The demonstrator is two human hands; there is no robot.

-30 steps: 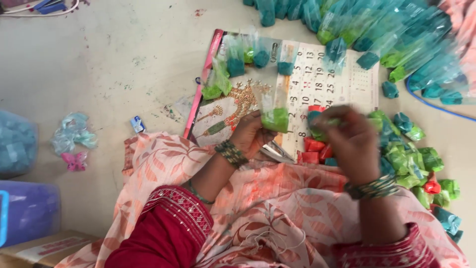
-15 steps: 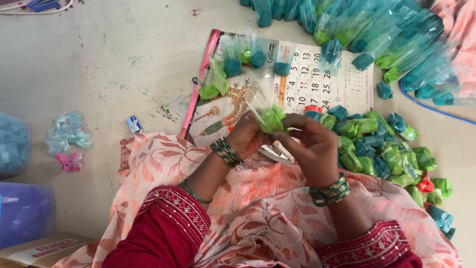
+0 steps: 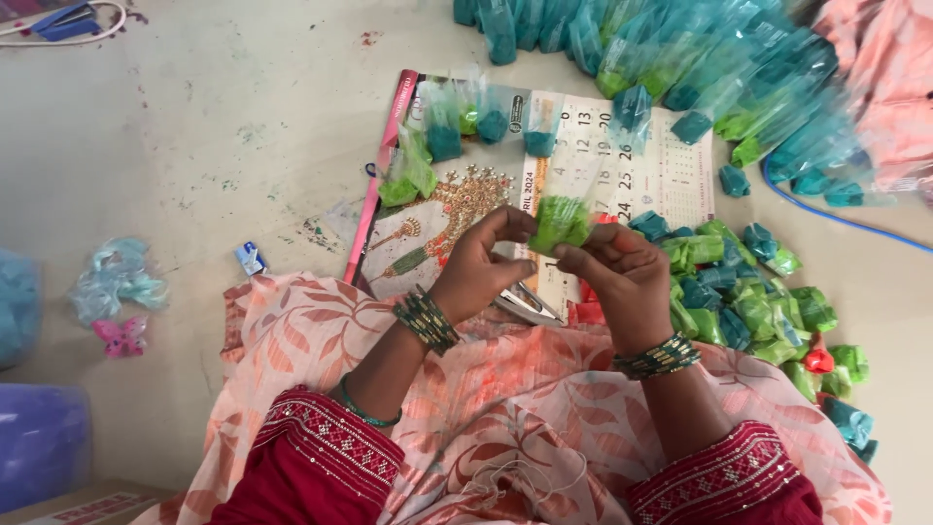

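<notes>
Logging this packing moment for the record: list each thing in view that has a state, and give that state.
Left hand: fingertips pinching the green packet.
Right hand: gripping the green packet from the other side.
Green packet: held up between both hands, filled with green powder.
Calendar: lying flat on the floor, several packets on it.
Folded packets: heaped loose beside the right hand.
Stapler: resting on the lap, partly hidden.

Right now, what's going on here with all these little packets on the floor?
A person sitting on the floor holds a small clear packet of green powder between the left hand and right hand, fingertips pinching it above a wall calendar. A few filled packets lie on the calendar, and a pile of green and blue packets sits at the right.
</notes>
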